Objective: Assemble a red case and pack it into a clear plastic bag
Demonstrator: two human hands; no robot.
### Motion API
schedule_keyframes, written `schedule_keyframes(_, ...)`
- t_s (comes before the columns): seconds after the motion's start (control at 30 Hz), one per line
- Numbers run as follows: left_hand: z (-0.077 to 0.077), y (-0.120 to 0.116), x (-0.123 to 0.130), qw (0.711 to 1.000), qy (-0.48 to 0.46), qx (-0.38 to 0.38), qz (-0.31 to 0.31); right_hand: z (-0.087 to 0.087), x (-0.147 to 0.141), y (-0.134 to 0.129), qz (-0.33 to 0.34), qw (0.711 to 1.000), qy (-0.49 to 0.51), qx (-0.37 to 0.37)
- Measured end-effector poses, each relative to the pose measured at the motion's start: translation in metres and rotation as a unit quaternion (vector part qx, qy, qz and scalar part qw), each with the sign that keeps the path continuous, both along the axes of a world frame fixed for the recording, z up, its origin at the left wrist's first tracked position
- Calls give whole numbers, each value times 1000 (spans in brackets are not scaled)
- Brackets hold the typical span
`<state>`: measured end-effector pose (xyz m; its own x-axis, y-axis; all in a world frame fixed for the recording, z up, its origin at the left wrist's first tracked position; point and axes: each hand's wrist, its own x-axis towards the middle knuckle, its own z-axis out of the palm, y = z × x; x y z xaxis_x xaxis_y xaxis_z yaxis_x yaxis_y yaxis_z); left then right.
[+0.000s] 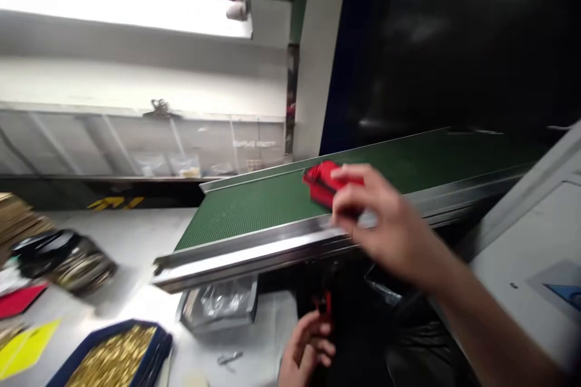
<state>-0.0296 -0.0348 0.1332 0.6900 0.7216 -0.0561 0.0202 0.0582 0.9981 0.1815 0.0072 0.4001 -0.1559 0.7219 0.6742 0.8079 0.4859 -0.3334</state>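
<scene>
Left hand [306, 347]: bottom centre of the frame, fingers curled closed around a small red tool [324, 305]; its shape is too blurred to name.
Blue tray [113, 355]: lower left on the desk [136, 242], full of small brass parts.
Right hand [385, 224]: centre right, the grip is closed on a red part [323, 184], just over the green belt [254, 205].
Progress: the red part looks not yet released, so I judge the placing is almost done; letting go remains.
Far: shelf with clear bins [181, 145] in the upper left.
</scene>
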Motion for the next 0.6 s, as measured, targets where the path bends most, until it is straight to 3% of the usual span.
schedule_keyframes(0.03, 2, -7, -6, 987, -141, -81, 17, -31, -26, -32, 34, 998, -48, 27)
schedule_keyframes(0.07, 4, -15, -14, 955, -257, -147, 31, -63, -48, -61, 59, 994, -83, 42)
schedule_keyframes(0.1, 5, -25, -23, 932, -313, -178, 50, -96, -67, -86, 89, 990, -96, 50)
schedule_keyframes(0.2, 1, -61, -52, 896, -363, -242, 83, -180, -108, -139, 130, 991, -15, -8)
schedule_keyframes(0.27, -6, -85, -66, 875, -384, -285, 80, -217, -122, -162, 138, 988, 32, -53)
schedule_keyframes(0.33, -14, -104, -74, 855, -403, -317, 72, -239, -123, -183, 154, 984, 44, -81)
schedule_keyframes(0.4, -20, -117, -77, 848, -404, -336, 68, -251, -115, -202, 151, 982, 63, -95)
schedule_keyframes(0.53, -24, -131, -77, 838, -390, -377, 58, -257, -91, -233, 39, 973, 153, -167)
schedule_keyframes(0.6, -26, -136, -76, 834, -379, -398, 54, -255, -84, -238, -18, 944, 207, -256)
